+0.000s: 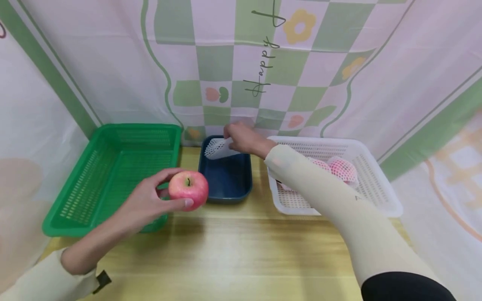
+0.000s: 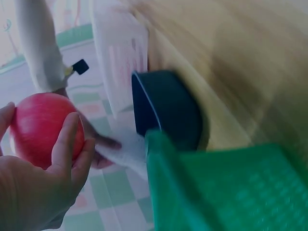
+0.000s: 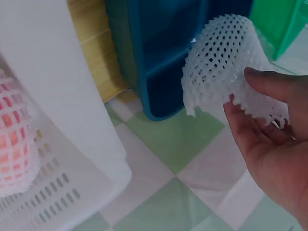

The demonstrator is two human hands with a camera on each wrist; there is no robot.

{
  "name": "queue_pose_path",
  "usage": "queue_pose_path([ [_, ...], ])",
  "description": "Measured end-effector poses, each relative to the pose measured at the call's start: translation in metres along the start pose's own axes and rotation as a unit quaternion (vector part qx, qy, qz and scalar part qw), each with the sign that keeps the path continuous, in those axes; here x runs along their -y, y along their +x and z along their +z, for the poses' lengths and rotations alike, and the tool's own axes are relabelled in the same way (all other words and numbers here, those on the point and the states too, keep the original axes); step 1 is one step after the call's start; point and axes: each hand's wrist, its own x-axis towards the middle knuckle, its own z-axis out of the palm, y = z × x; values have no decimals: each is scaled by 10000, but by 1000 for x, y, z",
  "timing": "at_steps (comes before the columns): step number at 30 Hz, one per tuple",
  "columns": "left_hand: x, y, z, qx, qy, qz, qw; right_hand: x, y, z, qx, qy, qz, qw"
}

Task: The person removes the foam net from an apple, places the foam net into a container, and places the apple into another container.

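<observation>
A bare red apple [image 1: 190, 189] is gripped in my left hand [image 1: 144, 202], its stem facing up, in front of the gap between the green basket and the dark blue tray. The left wrist view shows the fingers curled round the apple [image 2: 43, 127]. Over the back of the dark blue tray [image 1: 226, 196], my right hand [image 1: 244, 138] pinches a white foam fruit net [image 1: 218, 149]. In the right wrist view the foam net [image 3: 221, 57] hangs from thumb and fingers, holding no fruit.
On the left stands a green basket [image 1: 113, 129]. A white basket [image 1: 376, 184] on the right holds net-wrapped apples [image 1: 342, 169], partly hidden by my right forearm. All stand on a wooden table [image 1: 241, 251] against a checked cloth [image 1: 214, 62].
</observation>
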Motion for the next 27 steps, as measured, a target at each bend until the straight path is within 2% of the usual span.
queue_pose_path([
  [4, -5, 6, -18, 9, -300, 1, 9995, 0, 5, 8, 300, 42, 285, 9991],
  [9, -7, 20, -41, -129, -709, -137, 9973, -2, 5, 17, 875, 222, 699, 9935],
  [13, -4, 31, -59, -274, -966, -220, 9947, -4, 4, 21, 1160, 252, 801, 9897],
  [20, 10, 49, -91, -557, -1153, -396, 9910, -7, -3, 10, 1227, 117, 547, 9909],
  [27, 23, 65, -119, -812, -1203, -707, 9869, -8, -16, -2, 1240, -24, 550, 9908],
])
